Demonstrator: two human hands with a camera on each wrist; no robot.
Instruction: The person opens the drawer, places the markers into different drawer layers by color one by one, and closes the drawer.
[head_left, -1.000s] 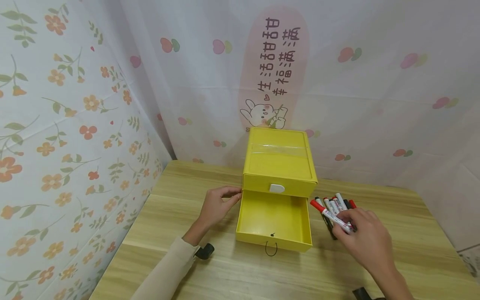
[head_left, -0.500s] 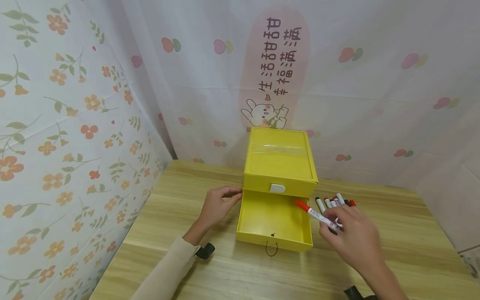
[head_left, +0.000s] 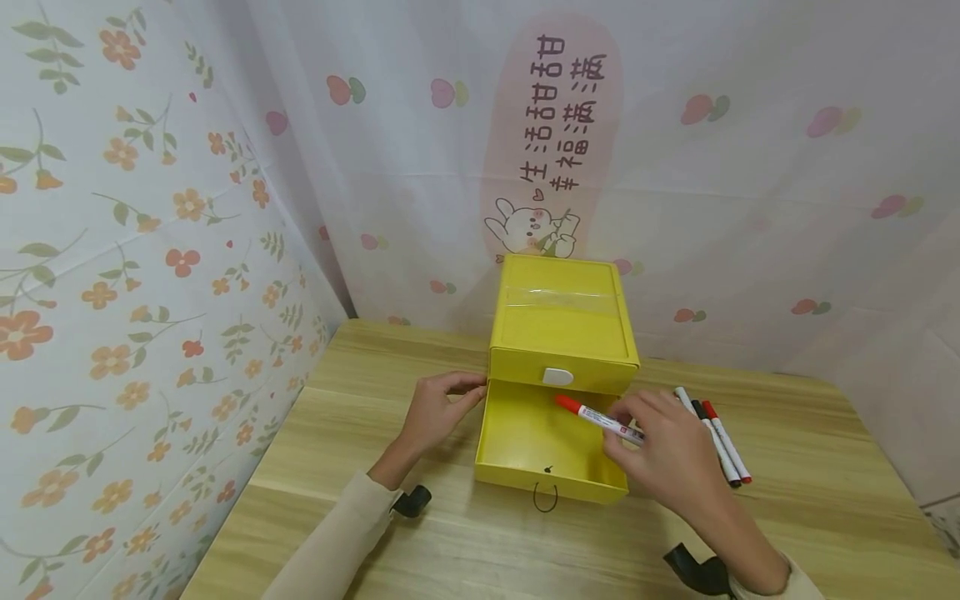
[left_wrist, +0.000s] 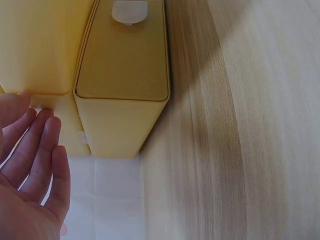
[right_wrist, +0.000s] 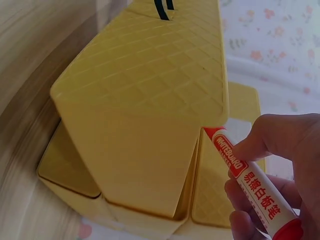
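Note:
My right hand (head_left: 667, 454) pinches a red-capped whiteboard marker (head_left: 600, 421) between thumb and fingers, its cap end over the pulled-out drawer (head_left: 536, 477). In the right wrist view the marker (right_wrist: 255, 187) shows its white label, with the cap end beside the drawer's quilted yellow front (right_wrist: 145, 70). The visible drawer floor holds nothing. On the other side, my left hand (head_left: 438, 412) rests its fingertips against the left side of the yellow drawer box (head_left: 562, 312). The left wrist view shows that hand's fingers (left_wrist: 37, 145) loosely extended by the yellow wall.
Several markers (head_left: 723, 446) lie on the wooden table (head_left: 487, 554) right of the box, partly hidden by my right hand. A white tab (head_left: 557, 377) marks the upper drawer, and a dark loop (head_left: 545, 498) hangs from the lower one. Patterned curtains (head_left: 420, 167) stand behind and left.
My right hand has carried the marker leftward from the marker pile, until its cap end is over the drawer. The left hand stays at the box's side.

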